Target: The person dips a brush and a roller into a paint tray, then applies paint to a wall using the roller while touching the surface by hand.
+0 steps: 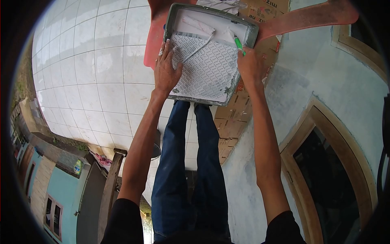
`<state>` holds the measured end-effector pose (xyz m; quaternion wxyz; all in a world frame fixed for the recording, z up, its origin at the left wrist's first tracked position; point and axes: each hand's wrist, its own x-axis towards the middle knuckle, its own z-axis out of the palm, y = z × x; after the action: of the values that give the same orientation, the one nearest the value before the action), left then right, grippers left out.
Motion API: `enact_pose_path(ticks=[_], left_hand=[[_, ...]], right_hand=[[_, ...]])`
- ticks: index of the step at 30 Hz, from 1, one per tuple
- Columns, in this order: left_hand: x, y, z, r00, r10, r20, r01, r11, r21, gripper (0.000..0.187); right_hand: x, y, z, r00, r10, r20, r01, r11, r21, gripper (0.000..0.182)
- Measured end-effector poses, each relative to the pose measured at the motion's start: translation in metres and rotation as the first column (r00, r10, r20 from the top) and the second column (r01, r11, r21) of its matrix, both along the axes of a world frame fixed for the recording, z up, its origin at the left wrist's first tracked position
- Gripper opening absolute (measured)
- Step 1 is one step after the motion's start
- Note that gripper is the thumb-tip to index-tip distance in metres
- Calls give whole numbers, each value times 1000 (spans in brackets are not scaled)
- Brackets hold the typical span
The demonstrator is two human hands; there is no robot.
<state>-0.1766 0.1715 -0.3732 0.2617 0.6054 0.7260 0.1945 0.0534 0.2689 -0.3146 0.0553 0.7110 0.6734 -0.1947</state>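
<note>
A dark-rimmed paint tray (253,34) with a ridged ramp holds white paint at its far end. My left hand (165,71) is on the tray's left rim, fingers along the edge and thumb over the inside. In my right hand (250,65), at the right side of the tray, is a green-handled paintbrush (238,44). Its white-coated tip points into the paint. A paint roller (198,25) lies in the tray, its wire frame reaching down across the ramp.
Under the tray is a red plastic chair (152,51). Flattened cardboard (232,114) runs along the pale wall (292,85) at right, which has wood-framed windows (286,158). White floor tiles (109,61) spread to the left. A bucket (156,144) stands by my legs.
</note>
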Motion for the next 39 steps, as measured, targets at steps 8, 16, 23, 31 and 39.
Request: enact_pose_path(ticks=[8, 16, 23, 31, 39], left_hand=[[-1, 0, -3, 1000, -17, -7, 17, 1000, 16, 49], [-2, -1, -3, 999, -13, -32, 13, 1000, -8, 47], [-2, 0, -5, 998, -31, -49, 30, 999, -27, 51], [-2, -1, -3, 998, -40, -52, 38, 999, -36, 49], [-5, -3, -8, 996, -57, -73, 57, 998, 5, 49]], right_hand=[[-5, -11, 5, 993, -46, -111, 46, 999, -8, 30], [-12, -50, 10, 983, -100, -152, 91, 994, -62, 31], [-10, -77, -1, 969, -162, -186, 169, 985, 24, 29], [-17, -98, -4, 940, -239, -244, 248, 969, 6, 29], [-19, -112, -7, 912, -293, -288, 289, 956, -57, 27]])
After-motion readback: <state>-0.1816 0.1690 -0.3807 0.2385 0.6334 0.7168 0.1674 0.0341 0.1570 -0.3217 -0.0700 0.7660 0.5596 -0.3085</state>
